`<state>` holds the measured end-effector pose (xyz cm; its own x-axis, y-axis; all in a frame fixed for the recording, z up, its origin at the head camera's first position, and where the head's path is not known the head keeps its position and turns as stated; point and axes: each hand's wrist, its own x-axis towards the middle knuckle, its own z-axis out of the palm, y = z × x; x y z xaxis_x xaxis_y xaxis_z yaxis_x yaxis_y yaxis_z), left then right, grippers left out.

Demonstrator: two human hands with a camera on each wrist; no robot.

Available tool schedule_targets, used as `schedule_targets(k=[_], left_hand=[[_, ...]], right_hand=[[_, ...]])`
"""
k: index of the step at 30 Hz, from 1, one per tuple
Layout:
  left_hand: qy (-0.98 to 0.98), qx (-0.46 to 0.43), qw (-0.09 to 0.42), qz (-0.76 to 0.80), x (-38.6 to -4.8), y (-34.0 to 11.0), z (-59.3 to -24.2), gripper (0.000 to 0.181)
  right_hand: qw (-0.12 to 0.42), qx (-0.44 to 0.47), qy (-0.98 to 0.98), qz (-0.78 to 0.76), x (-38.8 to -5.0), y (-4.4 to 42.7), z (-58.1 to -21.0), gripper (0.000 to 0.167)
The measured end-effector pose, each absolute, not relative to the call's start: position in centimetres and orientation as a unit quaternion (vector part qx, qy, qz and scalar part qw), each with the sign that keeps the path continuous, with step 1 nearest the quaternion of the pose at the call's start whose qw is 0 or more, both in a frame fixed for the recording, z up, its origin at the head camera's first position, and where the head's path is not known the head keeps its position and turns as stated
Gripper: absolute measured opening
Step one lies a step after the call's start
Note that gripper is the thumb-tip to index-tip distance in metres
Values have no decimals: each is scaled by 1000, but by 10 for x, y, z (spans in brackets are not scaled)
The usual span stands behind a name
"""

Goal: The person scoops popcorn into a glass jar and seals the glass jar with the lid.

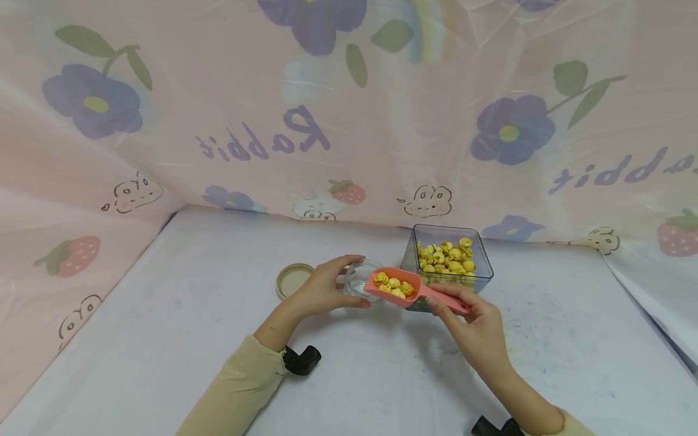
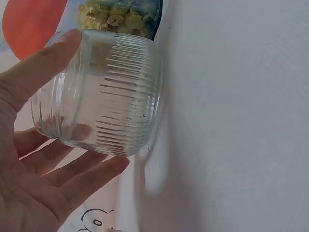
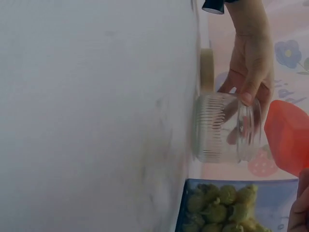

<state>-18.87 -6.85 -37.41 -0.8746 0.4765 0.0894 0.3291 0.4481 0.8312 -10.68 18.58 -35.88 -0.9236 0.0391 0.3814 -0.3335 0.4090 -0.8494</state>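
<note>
My left hand (image 1: 325,286) holds a clear ribbed glass jar (image 2: 116,92) by its side, thumb on one side and fingers curved round the other. No popcorn shows inside the jar, which stands upright on the table. Above the jar's mouth, at its right, is a coral scoop (image 1: 420,284) loaded with several pieces of yellow popcorn (image 1: 394,284). The scoop's handle is gripped by my right hand (image 1: 475,321), thumb and fingers around it. Behind the scoop stands a clear square tub (image 1: 480,280) holding more popcorn (image 3: 217,208).
A round gold-rimmed lid (image 1: 294,280) lies on the white table (image 1: 349,375) just left of the jar, partly behind my left hand. A pink patterned cloth (image 1: 349,121) hangs along the back and left side.
</note>
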Motion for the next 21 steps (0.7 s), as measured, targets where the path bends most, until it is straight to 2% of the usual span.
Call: schedule_targets(k=[14, 21], left_hand=[[845, 224, 84, 479, -188, -67, -375, 81], [847, 216, 88, 478, -187, -67, -372, 80]], right_hand=[[270, 138, -859, 413, -108, 179, -348, 23], [262, 180, -880, 352, -112, 177, -331, 25]])
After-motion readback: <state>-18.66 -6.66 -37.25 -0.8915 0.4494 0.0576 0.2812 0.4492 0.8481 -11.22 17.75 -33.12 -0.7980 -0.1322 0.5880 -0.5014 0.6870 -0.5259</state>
